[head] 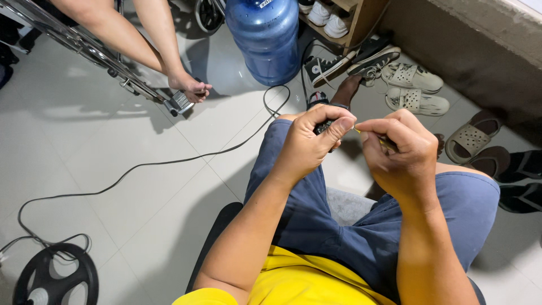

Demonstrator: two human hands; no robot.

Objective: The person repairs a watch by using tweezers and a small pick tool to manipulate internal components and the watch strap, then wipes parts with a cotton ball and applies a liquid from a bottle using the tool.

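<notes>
A blue water jug (263,39) stood on the tiled floor ahead of my knees, shoes and sandals (416,90) to its right, a black cable (141,166) trailing left; my fingers hid most of the workpiece. My left hand (310,144) pinched a small black part (324,126) above my lap, below the jug. My right hand (402,152) was clenched on a thin yellowish tool (358,130), its tip meeting the part.

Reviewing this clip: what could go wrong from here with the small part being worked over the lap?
The left hand pinches a small dark part while the right hand pokes it with a thin yellow-tipped tool; a slip might jab the fingertips. A dropped part could get lost among the sandals. The black cable may snag feet.
</notes>
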